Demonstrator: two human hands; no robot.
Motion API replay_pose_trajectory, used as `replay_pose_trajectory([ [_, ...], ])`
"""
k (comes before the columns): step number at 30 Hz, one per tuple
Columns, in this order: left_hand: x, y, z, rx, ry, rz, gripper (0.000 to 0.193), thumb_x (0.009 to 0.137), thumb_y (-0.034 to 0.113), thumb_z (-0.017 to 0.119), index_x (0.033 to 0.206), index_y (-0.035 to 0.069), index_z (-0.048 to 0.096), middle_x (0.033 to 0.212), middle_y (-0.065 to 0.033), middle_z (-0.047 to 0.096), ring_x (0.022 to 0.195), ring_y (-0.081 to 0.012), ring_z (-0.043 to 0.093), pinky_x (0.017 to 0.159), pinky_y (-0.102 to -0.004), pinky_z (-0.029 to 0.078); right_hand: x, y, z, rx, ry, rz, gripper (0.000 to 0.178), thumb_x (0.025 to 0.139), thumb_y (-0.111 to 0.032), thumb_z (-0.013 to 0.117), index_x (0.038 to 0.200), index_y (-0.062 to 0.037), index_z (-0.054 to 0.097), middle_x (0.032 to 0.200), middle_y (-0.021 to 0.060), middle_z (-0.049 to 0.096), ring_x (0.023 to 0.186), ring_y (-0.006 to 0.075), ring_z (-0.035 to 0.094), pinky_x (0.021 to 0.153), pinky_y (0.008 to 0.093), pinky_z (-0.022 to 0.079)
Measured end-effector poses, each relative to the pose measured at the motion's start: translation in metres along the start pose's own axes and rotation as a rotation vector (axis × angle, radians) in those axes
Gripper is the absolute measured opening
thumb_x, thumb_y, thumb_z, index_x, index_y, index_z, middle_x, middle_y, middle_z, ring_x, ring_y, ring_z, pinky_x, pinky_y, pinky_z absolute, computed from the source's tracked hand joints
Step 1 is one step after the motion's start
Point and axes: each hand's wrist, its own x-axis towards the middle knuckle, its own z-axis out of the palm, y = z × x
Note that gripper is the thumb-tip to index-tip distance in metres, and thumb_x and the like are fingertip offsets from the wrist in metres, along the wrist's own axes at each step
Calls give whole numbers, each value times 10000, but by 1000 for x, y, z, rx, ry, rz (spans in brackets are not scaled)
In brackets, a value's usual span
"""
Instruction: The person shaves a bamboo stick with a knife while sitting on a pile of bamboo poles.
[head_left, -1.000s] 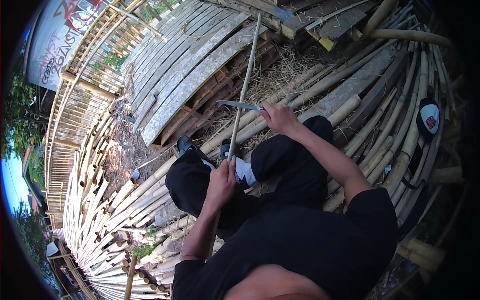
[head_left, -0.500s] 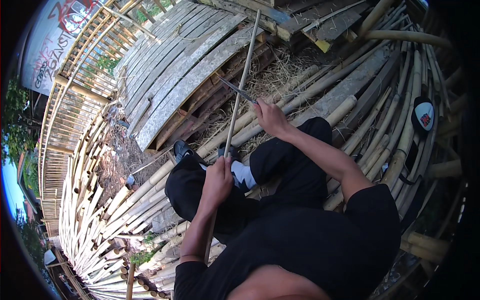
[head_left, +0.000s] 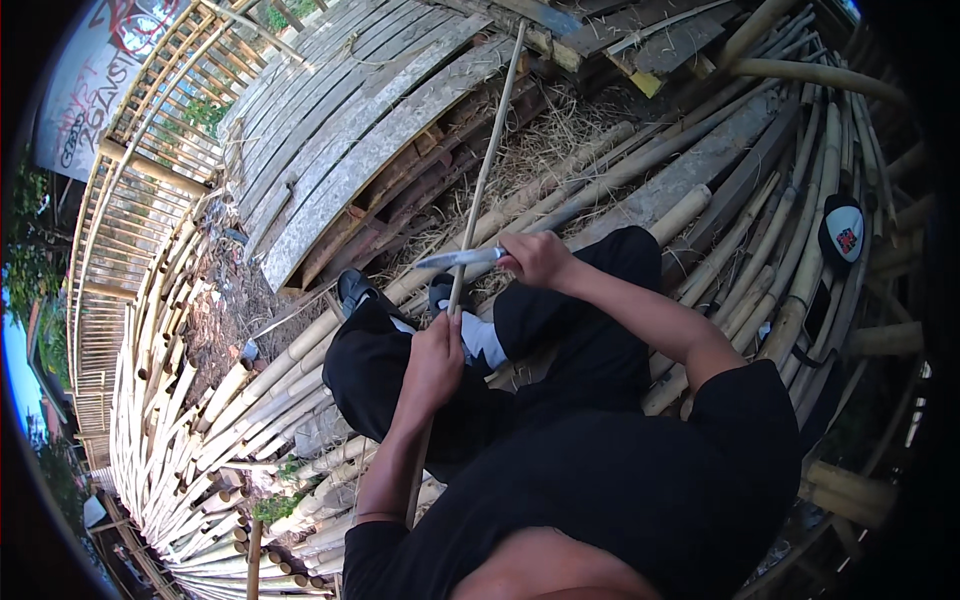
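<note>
A long, thin bamboo strip [head_left: 487, 165] runs from under my left arm up toward the wooden platform. My left hand [head_left: 434, 358] is closed around it above my bent knee. In my right hand [head_left: 537, 260] is a knife [head_left: 462, 258], gripped by its handle, which the fingers hide. The blade points left and lies across the strip, a little beyond my left hand. From this angle I cannot tell how deep the edge sits in the strip, or whether it only rests on it.
Bamboo poles [head_left: 600, 190] lie under and around my legs, with a dense stack of cut poles [head_left: 190, 430] at the left. A weathered plank platform [head_left: 350, 130] stands ahead, beside a bamboo fence [head_left: 150, 200]. Dry shavings [head_left: 570, 135] litter the ground. A cap [head_left: 844, 230] sits at the right.
My right hand has drawn the knife back along the strip toward my left hand. The blade has turned from slanting away to lying nearly level. My left hand keeps its hold.
</note>
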Motion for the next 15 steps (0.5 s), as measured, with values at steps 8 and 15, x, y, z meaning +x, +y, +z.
replay_pose_trajectory([
  [8, 0, -2, 0, 13, -24, -45, 318, 974, 201, 434, 815, -61, 518, 640, -290, 522, 647, -473, 537, 574, -475, 410, 0, -19, 7, 73, -73, 379, 265, 954, -290, 467, 875, -38, 488, 592, 195, 578, 557, 397, 600, 465, 493, 464],
  [15, 6, -2, 5, 10, -39, -29, 329, 974, 213, 434, 811, -63, 512, 640, -291, 520, 665, -480, 535, 584, -477, 412, 10, 24, 2, -111, -26, 428, 293, 938, -329, 493, 907, -39, 507, 604, 166, 590, 539, 353, 618, 464, 437, 497],
])
